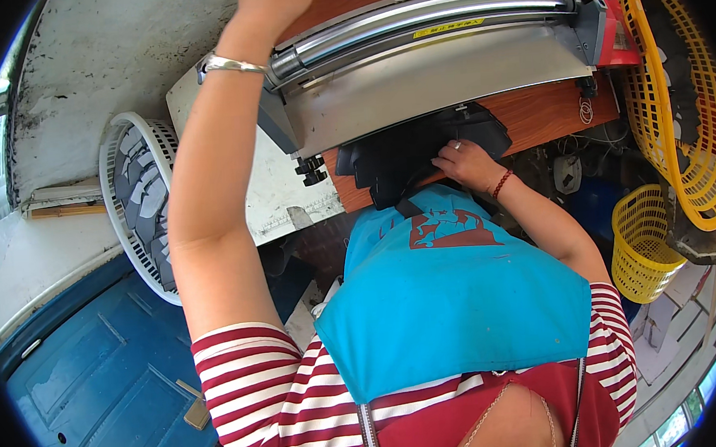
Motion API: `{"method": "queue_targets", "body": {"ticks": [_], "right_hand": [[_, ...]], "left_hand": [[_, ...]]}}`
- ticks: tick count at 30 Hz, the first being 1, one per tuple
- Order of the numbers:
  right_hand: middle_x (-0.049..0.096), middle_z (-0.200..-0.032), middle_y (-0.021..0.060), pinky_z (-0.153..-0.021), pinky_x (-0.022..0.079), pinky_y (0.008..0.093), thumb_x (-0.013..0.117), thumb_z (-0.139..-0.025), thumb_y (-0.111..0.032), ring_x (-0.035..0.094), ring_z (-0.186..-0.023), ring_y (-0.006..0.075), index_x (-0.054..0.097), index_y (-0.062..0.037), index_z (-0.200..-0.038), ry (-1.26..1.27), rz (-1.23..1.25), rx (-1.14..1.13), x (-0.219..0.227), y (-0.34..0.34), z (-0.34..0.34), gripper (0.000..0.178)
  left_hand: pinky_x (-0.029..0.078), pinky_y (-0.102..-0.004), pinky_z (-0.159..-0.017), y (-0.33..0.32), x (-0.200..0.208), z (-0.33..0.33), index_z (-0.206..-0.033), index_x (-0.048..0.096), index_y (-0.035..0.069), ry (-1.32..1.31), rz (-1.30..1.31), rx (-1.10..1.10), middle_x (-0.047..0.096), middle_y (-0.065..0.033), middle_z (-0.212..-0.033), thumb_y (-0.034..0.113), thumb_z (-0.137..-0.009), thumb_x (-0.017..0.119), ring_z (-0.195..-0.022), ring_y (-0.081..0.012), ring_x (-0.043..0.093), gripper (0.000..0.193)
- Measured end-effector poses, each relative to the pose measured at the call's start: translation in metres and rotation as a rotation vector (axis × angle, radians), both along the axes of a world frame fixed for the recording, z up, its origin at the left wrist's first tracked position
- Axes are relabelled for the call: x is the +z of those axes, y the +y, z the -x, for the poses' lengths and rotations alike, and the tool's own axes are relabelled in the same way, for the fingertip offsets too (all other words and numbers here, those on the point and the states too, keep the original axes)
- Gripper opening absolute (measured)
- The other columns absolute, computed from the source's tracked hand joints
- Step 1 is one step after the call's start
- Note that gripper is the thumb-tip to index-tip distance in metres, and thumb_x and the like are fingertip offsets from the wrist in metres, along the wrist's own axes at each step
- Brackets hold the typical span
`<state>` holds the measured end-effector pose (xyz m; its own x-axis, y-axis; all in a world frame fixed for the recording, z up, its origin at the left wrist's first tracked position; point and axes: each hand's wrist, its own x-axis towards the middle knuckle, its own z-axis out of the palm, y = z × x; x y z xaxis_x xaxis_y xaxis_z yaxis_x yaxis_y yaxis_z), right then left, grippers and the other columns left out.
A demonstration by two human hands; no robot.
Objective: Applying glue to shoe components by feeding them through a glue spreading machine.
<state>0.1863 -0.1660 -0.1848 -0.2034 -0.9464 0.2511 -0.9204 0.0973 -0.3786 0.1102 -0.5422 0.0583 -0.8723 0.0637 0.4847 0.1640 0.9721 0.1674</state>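
My left arm stretches over the left end of a roller machine (438,60), which has long metal rollers and a slanted metal plate. My left hand (278,3) is beyond the rollers at the top edge of the picture, and its fingers are out of sight. My right hand (470,166) rests at the near edge of a spread of flat black pieces (411,149), its fingers bent and closed on one of them. These pieces overlap on the reddish-brown wooden board (546,121) just below the metal plate, close to my blue apron (455,308).
A white basket (110,187) of grey cut pieces stands at the left. On the right, a large yellow basket (653,111) holds dark pieces, with a smaller yellow basket (642,245) below it. A blue panelled door (110,365) is at the lower left.
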Motion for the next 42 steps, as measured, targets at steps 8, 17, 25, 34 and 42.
{"method": "queue_targets", "body": {"ticks": [8,17,25,34,42], "right_hand": [[0.062,-0.086,0.0071,-0.063,0.053,0.0361,0.075,-0.071,0.000,0.064,-0.073,0.0265,0.072,-0.0064,-0.105,0.038,0.209,-0.234,0.183,0.000,0.007,0.035],[0.067,-0.097,0.0086,-0.074,0.053,0.0396,0.073,-0.079,-0.004,0.065,-0.083,0.0287,0.071,-0.0084,-0.108,0.188,0.325,-0.242,0.145,-0.062,0.059,0.029],[0.066,-0.099,0.0073,-0.083,0.053,0.0395,0.074,-0.078,-0.013,0.065,-0.092,0.0278,0.071,-0.0080,-0.109,0.086,-0.016,-0.097,0.026,-0.028,-0.006,0.031],[0.065,-0.093,0.0082,-0.077,0.055,0.0408,0.074,-0.075,-0.009,0.065,-0.086,0.0279,0.072,-0.0061,-0.099,-0.057,0.023,0.001,0.010,-0.002,-0.009,0.024],[0.064,-0.091,0.0089,-0.064,0.055,0.0374,0.075,-0.067,0.001,0.066,-0.078,0.0278,0.072,-0.0065,-0.101,0.124,0.250,-0.394,0.193,0.008,0.009,0.034]], "left_hand": [[0.052,-0.0475,-0.093,0.004,-0.078,-0.007,-0.106,0.078,0.008,-0.537,-0.309,0.003,0.074,-0.0194,-0.111,0.037,-0.096,0.047,-0.104,-0.0384,0.068,0.043],[0.051,-0.0443,-0.091,0.026,-0.067,0.012,-0.106,0.078,0.007,-0.778,-0.317,0.159,0.074,-0.0209,-0.101,0.043,-0.097,0.052,-0.096,-0.0387,0.070,0.045],[0.056,-0.0396,-0.061,0.021,-0.027,0.027,-0.087,0.069,-0.003,-0.469,-0.676,0.172,0.068,-0.0177,-0.081,0.017,-0.083,0.072,-0.070,-0.0241,0.067,0.021],[0.055,-0.0326,-0.049,0.009,0.025,0.021,-0.108,0.065,0.002,-0.230,-1.111,0.337,0.061,-0.0091,-0.083,0.008,-0.088,0.060,-0.069,-0.0186,0.061,0.022],[0.053,-0.0443,-0.091,0.018,-0.040,-0.005,-0.111,0.076,0.011,-0.267,0.020,0.128,0.075,-0.0171,-0.103,0.028,-0.095,0.055,-0.099,-0.0370,0.070,0.032]]}}
